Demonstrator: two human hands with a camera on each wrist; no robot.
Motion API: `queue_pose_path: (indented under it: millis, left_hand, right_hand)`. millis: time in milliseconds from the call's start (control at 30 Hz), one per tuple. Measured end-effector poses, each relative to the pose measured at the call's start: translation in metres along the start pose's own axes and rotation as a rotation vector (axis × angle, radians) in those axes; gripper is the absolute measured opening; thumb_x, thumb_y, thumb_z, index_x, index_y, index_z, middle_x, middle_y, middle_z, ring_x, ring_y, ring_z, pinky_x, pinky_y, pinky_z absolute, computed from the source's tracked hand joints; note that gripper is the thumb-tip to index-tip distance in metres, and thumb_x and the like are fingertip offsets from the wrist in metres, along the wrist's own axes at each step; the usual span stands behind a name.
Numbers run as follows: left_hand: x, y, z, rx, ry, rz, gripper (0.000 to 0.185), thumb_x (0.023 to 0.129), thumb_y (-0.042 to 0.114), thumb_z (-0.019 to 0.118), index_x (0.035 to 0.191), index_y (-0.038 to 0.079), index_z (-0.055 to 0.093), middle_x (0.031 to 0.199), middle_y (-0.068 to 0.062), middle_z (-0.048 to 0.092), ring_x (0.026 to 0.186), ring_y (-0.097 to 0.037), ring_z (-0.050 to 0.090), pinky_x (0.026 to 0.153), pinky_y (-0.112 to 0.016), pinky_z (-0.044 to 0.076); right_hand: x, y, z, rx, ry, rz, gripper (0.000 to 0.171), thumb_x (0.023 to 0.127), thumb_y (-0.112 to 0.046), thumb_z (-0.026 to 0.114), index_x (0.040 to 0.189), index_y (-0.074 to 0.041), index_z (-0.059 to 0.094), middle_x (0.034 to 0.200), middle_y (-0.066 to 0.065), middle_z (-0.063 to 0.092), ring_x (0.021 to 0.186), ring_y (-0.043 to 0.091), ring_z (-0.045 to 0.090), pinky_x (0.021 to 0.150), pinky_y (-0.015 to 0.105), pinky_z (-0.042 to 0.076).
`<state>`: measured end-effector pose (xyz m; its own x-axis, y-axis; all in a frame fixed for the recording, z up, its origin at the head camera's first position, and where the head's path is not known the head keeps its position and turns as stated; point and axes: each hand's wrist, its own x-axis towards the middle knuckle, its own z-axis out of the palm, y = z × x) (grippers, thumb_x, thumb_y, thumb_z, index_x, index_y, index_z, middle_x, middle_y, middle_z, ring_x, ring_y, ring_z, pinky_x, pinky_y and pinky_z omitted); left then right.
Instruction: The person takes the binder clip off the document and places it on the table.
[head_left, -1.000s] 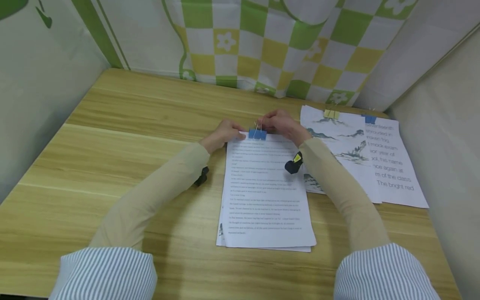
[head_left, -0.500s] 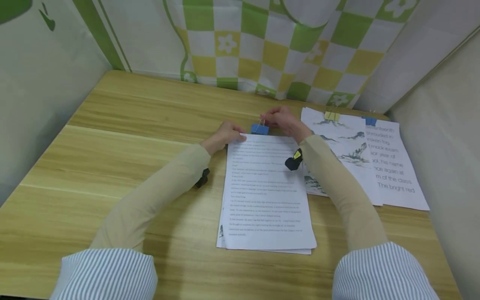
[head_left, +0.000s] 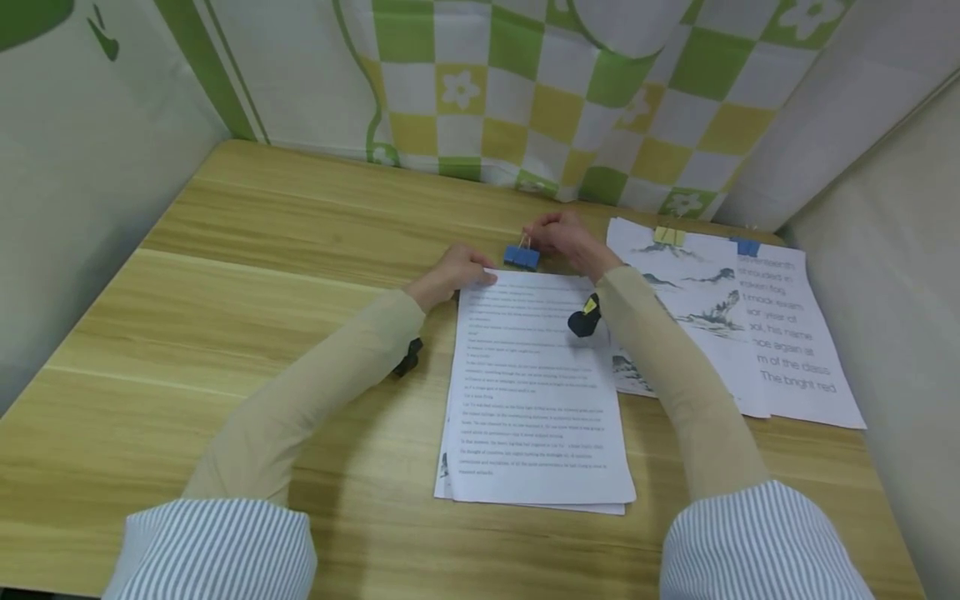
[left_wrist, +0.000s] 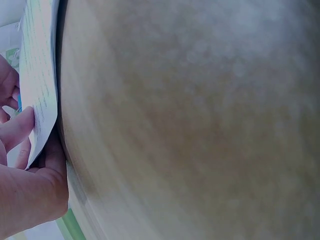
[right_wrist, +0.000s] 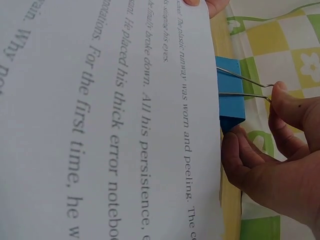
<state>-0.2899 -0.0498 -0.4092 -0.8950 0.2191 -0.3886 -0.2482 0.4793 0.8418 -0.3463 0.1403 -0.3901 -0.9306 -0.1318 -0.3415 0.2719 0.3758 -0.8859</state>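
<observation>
A stack of printed sheets (head_left: 536,392) lies in the middle of the wooden table, its lower edges slightly uneven. At its top left corner my left hand (head_left: 455,277) pinches the paper, thumb above and fingers underneath, as the left wrist view shows with the left hand (left_wrist: 35,187). My right hand (head_left: 567,240) holds a blue binder clip (head_left: 521,257) just beyond the top edge of the stack. In the right wrist view the thumb presses on the wire handles of the blue clip (right_wrist: 232,92), while other fingers of the right hand (right_wrist: 280,160) curl beneath it.
To the right lie sheets with ink mountain drawings (head_left: 678,308) under a yellow binder clip (head_left: 669,236). Beside them, large-print sheets (head_left: 795,342) carry another blue clip (head_left: 746,246). A checked curtain (head_left: 555,100) hangs along the table's back edge.
The blue binder clip, which sat over the top edge of the stack, has moved away from me off the paper with my right hand. My left hand stays at the corner.
</observation>
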Motion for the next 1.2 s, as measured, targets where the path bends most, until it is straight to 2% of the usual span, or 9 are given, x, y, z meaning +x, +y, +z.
queue_pose_path:
  millis: [333, 467, 767, 1000, 1067, 1200]
  left_hand:
    - [0.001, 0.001, 0.001, 0.01, -0.007, 0.004, 0.029, 0.087, 0.009, 0.065, 0.115, 0.0, 0.065, 0.132, -0.014, 0.055, 0.12, -0.026, 0.049, 0.105, -0.036, 0.039]
    - [0.001, 0.002, 0.001, 0.014, -0.004, -0.003, 0.029, 0.086, 0.009, 0.065, 0.114, 0.0, 0.065, 0.131, -0.014, 0.056, 0.118, -0.025, 0.05, 0.104, -0.035, 0.04]
    - [-0.001, 0.002, -0.001, -0.012, 0.007, -0.015, 0.029, 0.086, 0.008, 0.065, 0.115, 0.002, 0.065, 0.127, -0.013, 0.058, 0.114, -0.025, 0.052, 0.101, -0.035, 0.042]
    - [0.0, -0.001, -0.001, 0.006, 0.01, -0.01, 0.029, 0.086, 0.008, 0.065, 0.114, -0.001, 0.064, 0.127, -0.014, 0.057, 0.111, -0.024, 0.051, 0.101, -0.035, 0.041]
    - [0.001, -0.001, -0.001, 0.011, 0.008, -0.013, 0.029, 0.086, 0.009, 0.065, 0.114, 0.0, 0.065, 0.127, -0.013, 0.057, 0.111, -0.023, 0.05, 0.101, -0.035, 0.041]
    - [0.001, -0.001, -0.001, 0.011, 0.015, -0.008, 0.03, 0.086, 0.009, 0.066, 0.114, 0.0, 0.065, 0.126, -0.014, 0.058, 0.112, -0.024, 0.051, 0.1, -0.035, 0.042]
  right_hand:
    - [0.003, -0.005, 0.009, -0.049, 0.004, 0.005, 0.014, 0.091, -0.017, 0.062, 0.084, -0.008, 0.053, 0.069, -0.006, 0.058, 0.066, 0.006, 0.055, 0.068, 0.023, 0.047]
    - [0.004, -0.007, 0.012, -0.066, 0.017, 0.008, 0.014, 0.091, -0.016, 0.062, 0.083, -0.008, 0.053, 0.068, -0.005, 0.056, 0.065, 0.007, 0.054, 0.065, 0.022, 0.047]
    - [-0.001, -0.011, 0.016, -0.195, 0.06, -0.115, 0.017, 0.089, -0.018, 0.065, 0.08, -0.005, 0.055, 0.065, -0.005, 0.057, 0.062, 0.008, 0.054, 0.062, 0.024, 0.045]
    - [-0.002, -0.013, 0.02, -0.262, 0.068, -0.127, 0.018, 0.089, -0.019, 0.064, 0.081, -0.006, 0.054, 0.074, 0.004, 0.067, 0.068, 0.009, 0.061, 0.069, 0.025, 0.048]
    - [-0.003, -0.013, 0.021, -0.282, 0.077, -0.13, 0.018, 0.09, -0.018, 0.064, 0.081, -0.006, 0.054, 0.077, 0.007, 0.069, 0.069, 0.01, 0.062, 0.068, 0.023, 0.048]
    - [-0.002, -0.015, 0.023, -0.32, 0.096, -0.167, 0.017, 0.089, -0.016, 0.064, 0.079, -0.006, 0.054, 0.07, 0.003, 0.065, 0.063, 0.007, 0.06, 0.061, 0.018, 0.046]
